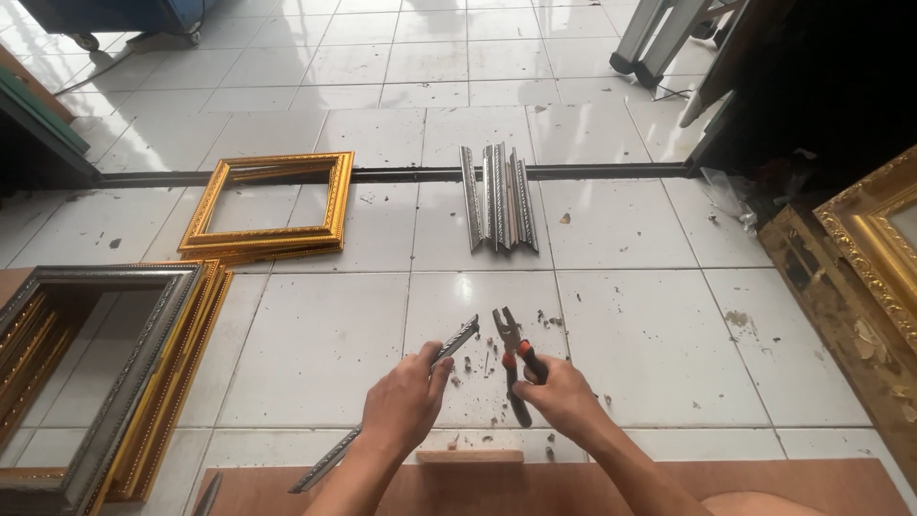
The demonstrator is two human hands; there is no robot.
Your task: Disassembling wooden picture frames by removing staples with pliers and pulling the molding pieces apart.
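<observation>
Left hand (pixel 406 401) closed around one long silver strip of ornate frame moulding (pixel 454 342), gripped past its middle; upper end pointing toward 1 o'clock from the fist, lower end running off toward 7 o'clock, over the edge of a brown wooden board (pixel 535 487). Right hand (pixel 559 394) wrapped tight on one pair of pliers with red and black handles (pixel 513 361), metal jaws slightly parted and aimed at 12 o'clock, just beside the strip's upper tip, not touching it. Small debris scattered on the white tiled floor (pixel 315 344) between and above both hands. At 12 o'clock, well apart from the hands, one bundle of short silver moulding pieces (pixel 498 197) lying side by side, roughly five, exact count unclear. At 10 o'clock, one stack of gold rectangular picture frames (pixel 270 205). At 9 o'clock, one grey-silver frame (pixel 105 368) on top of several gold ones. At 3 o'clock, one corner of a wide gilded frame (pixel 874 239)
</observation>
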